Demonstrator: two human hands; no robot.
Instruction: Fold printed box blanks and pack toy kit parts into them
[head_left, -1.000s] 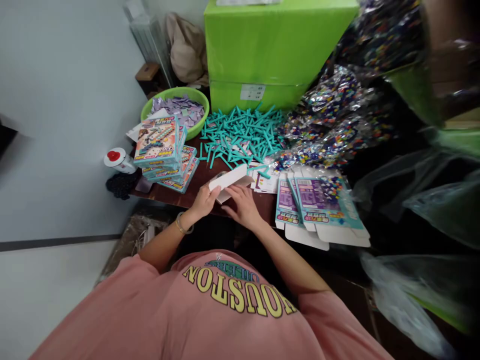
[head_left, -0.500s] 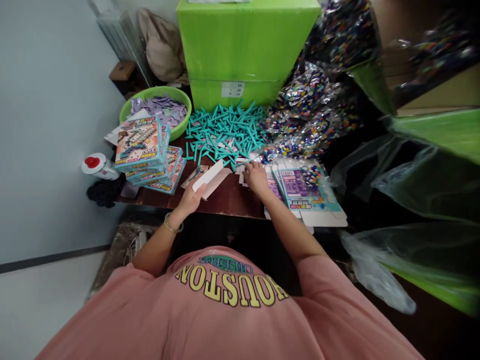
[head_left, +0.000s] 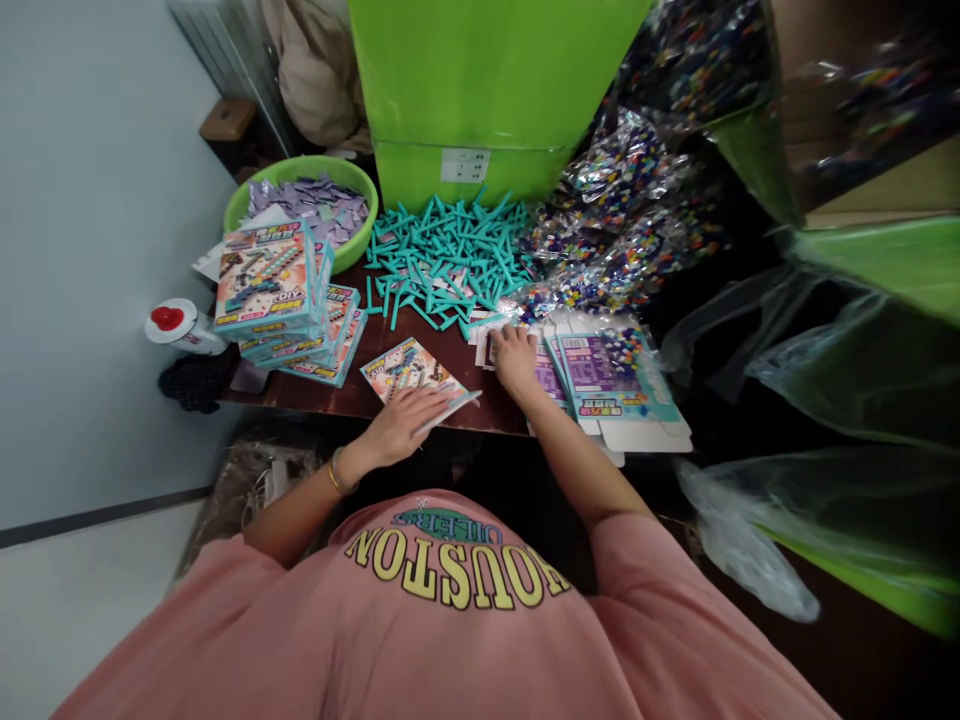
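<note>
DIY toy-kit carton point(head_left: 409, 366) is located at the near edge of the dark red-brown table point(head_left: 480, 382), picture side up, its print inverted relative to the wearer. Its near part is covered by the left hand point(head_left: 399, 425), whose fingers are laid together across it; the thumb is hidden, so whether a pinch is applied cannot be told. A white flap point(head_left: 452, 408) is seen jutting past those fingertips, tilted upward. A bracelet point(head_left: 337, 474) is worn on the left wrist. The right hand point(head_left: 514, 362) is positioned apart from the carton, fingers bent and slightly spread, over white printed sheets point(head_left: 482, 343); whether a sheet is pinched cannot be determined. Just beside that hand, flattened cartons point(head_left: 589, 385) are overlapped, purple panels up, with a clear bag of coloured beads point(head_left: 628, 352) laid on top. Beyond the hands, teal plastic sticks point(head_left: 450, 262) are heaped in front of a large green box point(head_left: 480, 85). To their left, lilac packets point(head_left: 326, 205) are held in a green basin point(head_left: 363, 247), before which assembled boxes point(head_left: 262, 282) are stacked. Further bead bags point(head_left: 622, 240) are piled behind the flattened cartons.
</note>
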